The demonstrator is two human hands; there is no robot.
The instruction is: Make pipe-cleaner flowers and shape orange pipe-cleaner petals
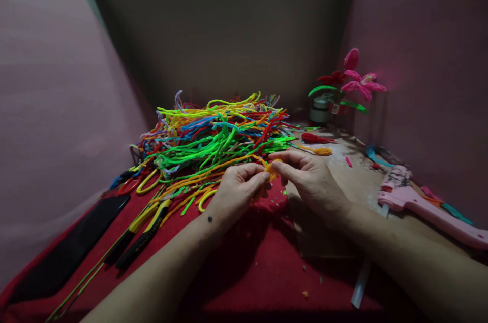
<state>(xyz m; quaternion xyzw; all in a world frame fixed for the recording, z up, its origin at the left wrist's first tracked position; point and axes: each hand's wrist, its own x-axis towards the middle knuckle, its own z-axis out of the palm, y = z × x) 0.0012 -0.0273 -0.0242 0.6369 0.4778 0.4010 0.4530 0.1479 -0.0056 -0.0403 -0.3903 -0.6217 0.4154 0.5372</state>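
Both hands meet over the red cloth, pinching an orange pipe cleaner piece (273, 169) between them. My left hand (241, 188) grips its left side with thumb and forefinger. On the other side, the thumb and fingers of my right hand (310, 181) close on it. Fingers cover part of the piece, so its full shape is hidden. Just behind the hands lies a big heap of pipe cleaners (217, 135) in green, yellow, orange, red and blue. A finished orange petal-like loop (320, 151) and a red one (316, 138) rest beyond my right hand.
Pliers (147, 234) with yellow-black handles and a black flat object (72, 244) lie at left. Yellow scissor handles (148, 182) poke from the heap. On the right are a board (320, 241), a pink glue gun (427, 206) with a glue stick (361, 282), and pink flowers (362, 84).
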